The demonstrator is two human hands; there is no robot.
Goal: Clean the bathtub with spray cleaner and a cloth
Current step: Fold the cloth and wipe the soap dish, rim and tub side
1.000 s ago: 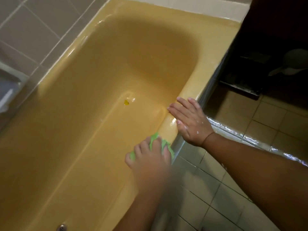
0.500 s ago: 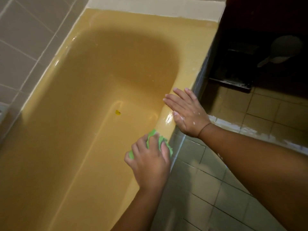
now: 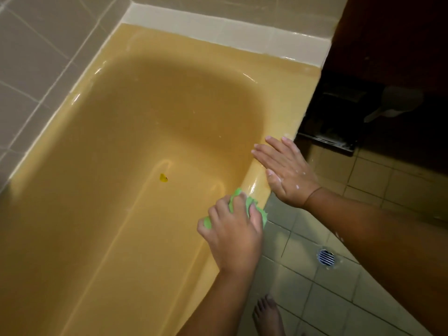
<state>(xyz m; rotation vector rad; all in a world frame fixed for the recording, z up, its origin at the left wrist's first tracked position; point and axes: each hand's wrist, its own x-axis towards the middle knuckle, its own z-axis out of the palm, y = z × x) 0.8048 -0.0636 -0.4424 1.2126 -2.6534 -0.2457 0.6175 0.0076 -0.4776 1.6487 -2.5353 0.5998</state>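
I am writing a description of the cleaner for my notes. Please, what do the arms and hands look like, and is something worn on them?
Both forearms are bare: no sleeves and no gloves show. The right hand carries small white flecks, perhaps foam, and a thin band circles its wrist. The left hand shows no band at its wrist.

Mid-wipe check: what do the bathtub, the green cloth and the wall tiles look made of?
The bathtub looks like a hard, glossy mustard-yellow shell, likely enamelled metal or acrylic; bright highlights streak its rim. The cloth is soft green fabric, possibly microfibre; it bunches in the left hand. The wall tiles look like glazed ceramic, with pale grout lines and a faint sheen.
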